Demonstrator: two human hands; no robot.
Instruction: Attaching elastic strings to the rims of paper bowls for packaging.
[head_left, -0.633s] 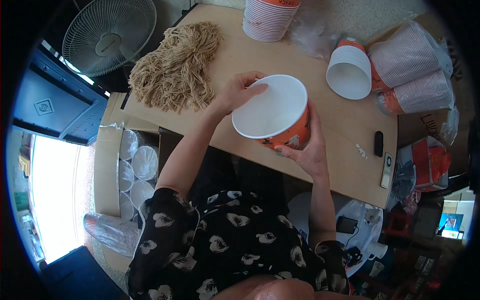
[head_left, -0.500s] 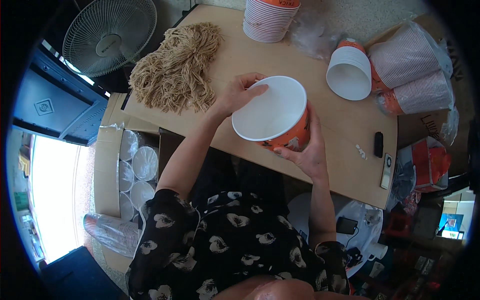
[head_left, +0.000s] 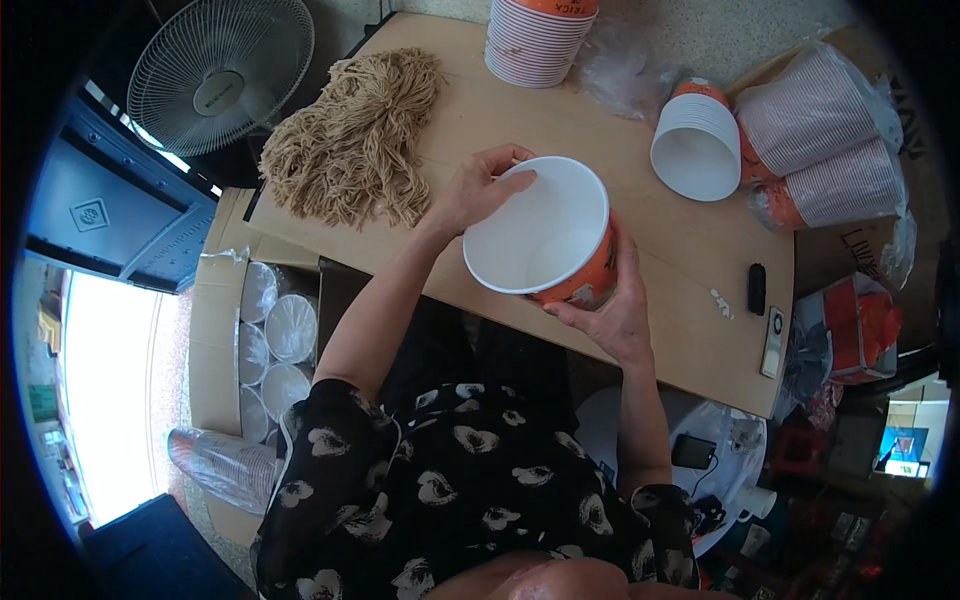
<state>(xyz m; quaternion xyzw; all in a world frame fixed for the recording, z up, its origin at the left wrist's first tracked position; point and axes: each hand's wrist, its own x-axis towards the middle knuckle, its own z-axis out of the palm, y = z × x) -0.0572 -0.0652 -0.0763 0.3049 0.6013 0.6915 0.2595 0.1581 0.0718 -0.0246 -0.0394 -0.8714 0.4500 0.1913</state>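
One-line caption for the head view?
Both hands, left hand and right hand, hold an empty orange-and-white paper bowl above a wooden table.

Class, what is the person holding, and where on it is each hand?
A paper bowl: the right hand cups its orange side from below, and the left hand grips its rim.

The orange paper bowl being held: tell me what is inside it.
The orange paper bowl shows only a bare white inside, nothing in it. The left hand has fingers over the rim, hiding a small strip of wall; the right hand grips outside.
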